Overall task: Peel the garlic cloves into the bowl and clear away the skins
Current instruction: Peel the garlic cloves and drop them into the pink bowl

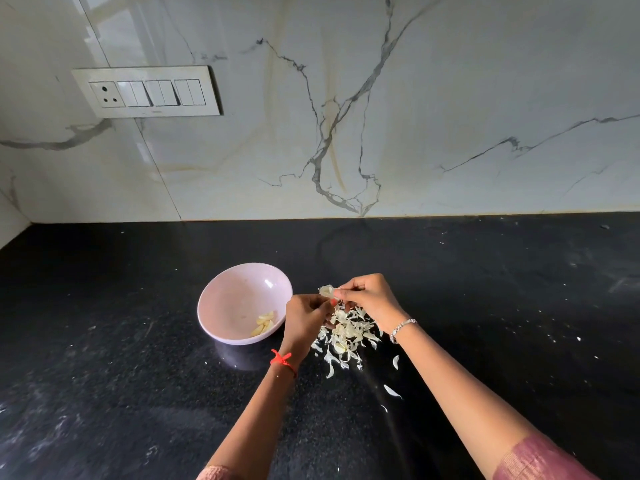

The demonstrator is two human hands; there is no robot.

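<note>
Fingers (343,291) of right hand (367,300) pinch garlic clove (327,291) | left hand (306,317) curled below

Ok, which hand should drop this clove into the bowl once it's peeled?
Left, probably: the left hand sits right beside the bowl, while the right hand is farther off, over the skins. Both hold the clove.

Left wrist: thin red thread (282,360), knotted, with short loose ends, worn just behind the left hand (304,317).
Right wrist: slim silver-coloured chain bracelet (401,329), just behind the right hand (367,299).
Left sleeve (218,474): pink fabric, only its edge in view.
Right sleeve (540,459): dusty pink, fine woven texture, ending near the elbow.
One fingernail (333,302): red polish.
Forearms: bare.
</note>
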